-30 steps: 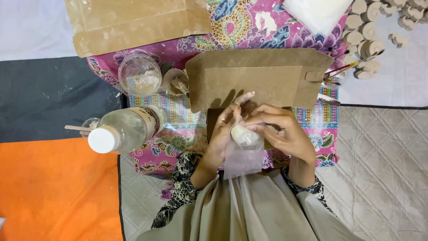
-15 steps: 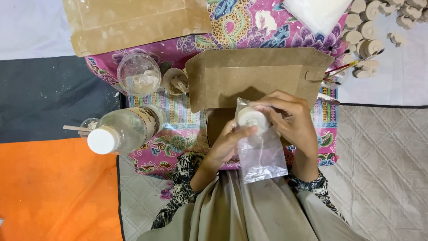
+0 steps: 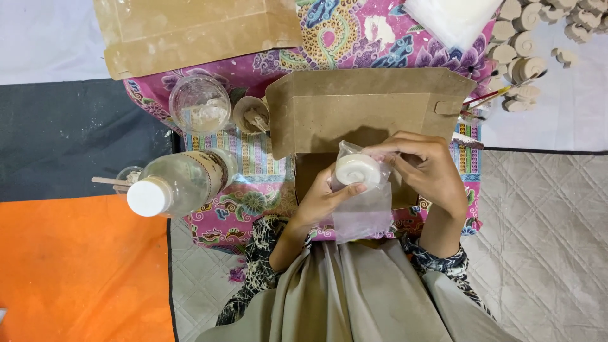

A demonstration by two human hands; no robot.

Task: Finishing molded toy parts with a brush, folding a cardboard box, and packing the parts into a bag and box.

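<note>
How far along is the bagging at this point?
Done: the white spiral piece sits inside the clear plastic bag. In hand: left hand and right hand grip it, bag mouth unsealed as far as visible. Left: a pile of unbagged spiral pieces lies beyond.

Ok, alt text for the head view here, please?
Both hands, left hand and right hand, hold a white spiral piece inside a clear plastic bag over a patterned cloth. A capped bottle lies left.

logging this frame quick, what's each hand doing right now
Left hand: closed on the clear plastic bag, thumb across the white spiral piece inside.
Right hand: closed on the bag's top edge.
</note>
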